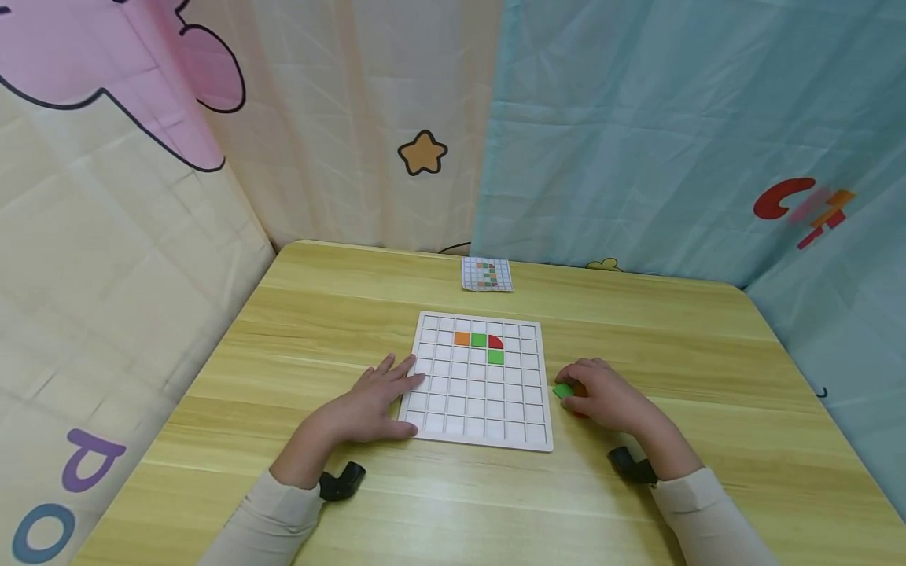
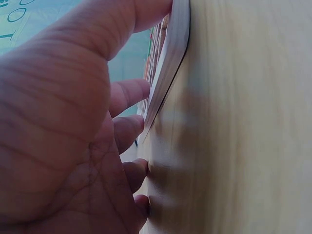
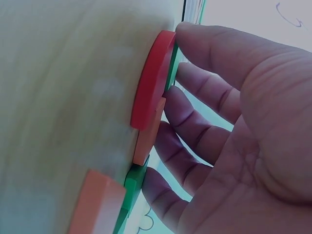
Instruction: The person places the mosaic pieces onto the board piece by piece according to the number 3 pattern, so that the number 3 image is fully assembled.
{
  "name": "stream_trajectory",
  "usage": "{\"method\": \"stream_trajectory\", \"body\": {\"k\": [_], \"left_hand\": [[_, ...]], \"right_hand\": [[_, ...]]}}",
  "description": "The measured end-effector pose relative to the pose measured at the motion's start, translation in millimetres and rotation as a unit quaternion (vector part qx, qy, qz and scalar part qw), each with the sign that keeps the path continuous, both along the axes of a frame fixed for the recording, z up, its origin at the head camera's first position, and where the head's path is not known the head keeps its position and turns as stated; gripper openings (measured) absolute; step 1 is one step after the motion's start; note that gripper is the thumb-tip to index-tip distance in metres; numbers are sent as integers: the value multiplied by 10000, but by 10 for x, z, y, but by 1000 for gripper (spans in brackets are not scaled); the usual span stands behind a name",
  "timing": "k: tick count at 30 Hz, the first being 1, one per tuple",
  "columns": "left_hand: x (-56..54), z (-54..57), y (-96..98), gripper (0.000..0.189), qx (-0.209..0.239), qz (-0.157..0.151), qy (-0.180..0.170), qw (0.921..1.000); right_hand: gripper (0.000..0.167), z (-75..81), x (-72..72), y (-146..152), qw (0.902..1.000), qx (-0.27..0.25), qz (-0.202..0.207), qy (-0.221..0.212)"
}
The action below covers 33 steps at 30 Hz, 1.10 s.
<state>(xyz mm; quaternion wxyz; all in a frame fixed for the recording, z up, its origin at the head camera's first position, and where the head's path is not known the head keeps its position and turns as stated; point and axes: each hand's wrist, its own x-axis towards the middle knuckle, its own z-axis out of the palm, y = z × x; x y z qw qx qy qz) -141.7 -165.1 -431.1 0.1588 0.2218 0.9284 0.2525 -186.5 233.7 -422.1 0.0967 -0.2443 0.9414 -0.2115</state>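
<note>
A white grid board [image 1: 456, 405] lies on the table, bearing an orange tile [image 1: 462, 339], a green tile [image 1: 479, 340], a red rounded tile [image 1: 495, 343] and, beneath that one, a second green tile [image 1: 495, 357]. Fingers spread, my left hand [image 1: 371, 405] rests at the board's left edge, thumb by the near corner. To the right of the board, my right hand [image 1: 602, 393] pinches a green square tile [image 1: 562, 391] between thumb and fingers. Under and beside these fingers, the right wrist view shows a red curved piece [image 3: 151, 83], orange pieces [image 3: 148, 136] and a green piece [image 3: 134, 183].
A small card [image 1: 486, 274] printed with a coloured grid pattern lies at the table's far edge. Patterned curtains [image 1: 602, 141] hang behind and beside the wooden table [image 1: 318, 314]. Black curved fittings [image 1: 343, 481] show at both wrists.
</note>
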Motion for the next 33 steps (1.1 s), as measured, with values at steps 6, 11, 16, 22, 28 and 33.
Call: {"method": "stream_trajectory", "body": {"k": [6,11,16,22,28,33], "left_hand": [[4,6,4,80,7,-10,-6,10000],[2,10,4,80,10,-8,-12,10000],[5,17,0,80,15,16,-16,10000],[8,20,1,80,15,26,-27,10000],[11,24,11,79,65,-15,6,10000],[7,23,8,80,66,-12,12,10000]], "right_hand": [[21,9,8,-4,10000,-7,51,59],[20,9,9,-4,10000,-6,48,67],[21,7,10,-7,10000,7,59,55],[22,10,13,-15,10000,3,53,35],[21,8,8,-22,10000,47,31,13],[23,12,9,-29,9999,73,52,44]]}}
